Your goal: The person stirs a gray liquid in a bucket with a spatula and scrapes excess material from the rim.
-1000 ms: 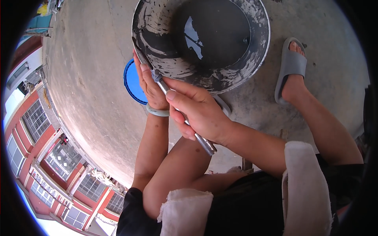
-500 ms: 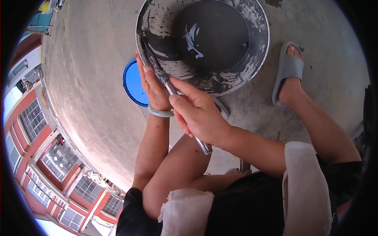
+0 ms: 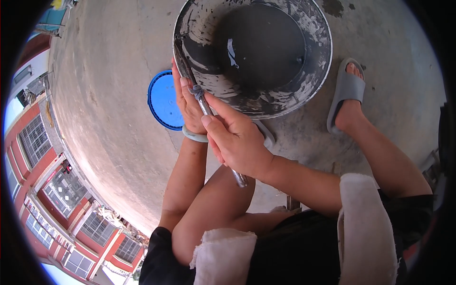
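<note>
A large round black basin (image 3: 266,107) with a pale rim holds dark grey liquid (image 3: 266,47), and grey streaks coat its inner wall. My right hand (image 3: 242,147) is closed around a silvery metal rod (image 3: 205,105) that slants up to the basin's left rim. A grey tie is knotted round the rod, and its upper part is dark and coated. My left hand (image 3: 190,107), with a pale bangle (image 3: 194,137) at the wrist, lies with fingers stretched along the basin's outer left side. Its thumb points up beside the rod; part of the palm is hidden.
A round blue lid or bucket top (image 3: 161,102) sits on the concrete floor (image 3: 109,95) left of my left hand. My foot in a grey slipper (image 3: 349,90) stands right of the basin. Red-trimmed buildings (image 3: 61,190) rise at the far left.
The basin appears slightly farther right and lower in the picture, and the bright reflection on the liquid has shrunk. Both hands keep nearly the same pose, and the rod stays in my right hand.
</note>
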Demonstrator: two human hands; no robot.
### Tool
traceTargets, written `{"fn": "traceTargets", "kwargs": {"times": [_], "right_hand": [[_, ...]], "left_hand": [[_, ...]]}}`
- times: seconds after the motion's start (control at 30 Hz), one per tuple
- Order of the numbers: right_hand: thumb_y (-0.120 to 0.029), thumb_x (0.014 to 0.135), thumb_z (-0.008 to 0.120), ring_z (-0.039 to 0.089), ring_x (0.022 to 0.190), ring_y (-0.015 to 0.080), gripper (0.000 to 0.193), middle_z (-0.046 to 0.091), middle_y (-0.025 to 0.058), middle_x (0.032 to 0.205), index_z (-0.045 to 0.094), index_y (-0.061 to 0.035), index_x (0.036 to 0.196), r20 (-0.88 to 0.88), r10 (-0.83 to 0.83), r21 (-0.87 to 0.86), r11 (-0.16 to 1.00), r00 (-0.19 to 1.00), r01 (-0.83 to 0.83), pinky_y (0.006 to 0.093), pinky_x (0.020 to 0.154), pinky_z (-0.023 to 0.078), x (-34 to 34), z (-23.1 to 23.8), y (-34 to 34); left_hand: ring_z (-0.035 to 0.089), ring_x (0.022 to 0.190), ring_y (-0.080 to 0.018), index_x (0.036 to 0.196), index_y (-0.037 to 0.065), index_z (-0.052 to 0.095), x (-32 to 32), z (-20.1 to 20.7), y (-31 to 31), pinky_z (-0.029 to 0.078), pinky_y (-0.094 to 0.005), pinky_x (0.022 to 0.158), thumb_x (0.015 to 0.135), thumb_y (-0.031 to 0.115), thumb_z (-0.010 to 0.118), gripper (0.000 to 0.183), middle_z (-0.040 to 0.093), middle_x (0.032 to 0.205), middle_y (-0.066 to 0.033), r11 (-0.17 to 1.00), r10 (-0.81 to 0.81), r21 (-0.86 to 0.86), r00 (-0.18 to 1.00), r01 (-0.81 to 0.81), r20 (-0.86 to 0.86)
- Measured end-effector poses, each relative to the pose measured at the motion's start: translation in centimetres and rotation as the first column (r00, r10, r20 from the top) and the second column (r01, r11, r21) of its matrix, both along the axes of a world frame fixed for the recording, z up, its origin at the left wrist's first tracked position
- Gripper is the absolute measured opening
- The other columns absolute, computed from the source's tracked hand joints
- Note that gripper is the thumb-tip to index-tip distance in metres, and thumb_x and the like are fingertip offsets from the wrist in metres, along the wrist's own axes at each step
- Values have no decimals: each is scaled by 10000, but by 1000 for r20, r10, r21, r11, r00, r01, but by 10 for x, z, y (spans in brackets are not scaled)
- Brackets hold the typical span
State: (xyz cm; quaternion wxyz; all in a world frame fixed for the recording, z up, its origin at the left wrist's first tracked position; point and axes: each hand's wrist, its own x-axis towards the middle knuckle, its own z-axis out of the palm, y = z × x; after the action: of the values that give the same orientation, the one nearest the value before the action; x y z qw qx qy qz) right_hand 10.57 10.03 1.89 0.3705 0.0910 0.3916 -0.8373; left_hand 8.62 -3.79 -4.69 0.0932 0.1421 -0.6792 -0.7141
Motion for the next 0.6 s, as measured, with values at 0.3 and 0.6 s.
{"fn": "traceTargets", "kwargs": {"times": [0.3,0.6], "right_hand": [[-146,994,428,405,443,52,475,469,-3,605,312,-49,1444,15,-76,-49,996,997,77,209,406,365,1,0,-17],[-185,996,452,429,451,57,480,502,17,650,322,-35,1434,-76,-170,5,985,983,170,215,404,370,0,-7,-31]], "left_hand": [[341,1326,-214,1452,-17,271,-5,13,15,244,-330,1097,1014,354,348,579,328,1471,-136,983,48,-180,998,-41,36],[440,1250,-224,1451,-12,263,1,8,-2,353,-321,1041,1008,246,347,519,392,1429,-148,991,-89,-99,996,89,4]]}}
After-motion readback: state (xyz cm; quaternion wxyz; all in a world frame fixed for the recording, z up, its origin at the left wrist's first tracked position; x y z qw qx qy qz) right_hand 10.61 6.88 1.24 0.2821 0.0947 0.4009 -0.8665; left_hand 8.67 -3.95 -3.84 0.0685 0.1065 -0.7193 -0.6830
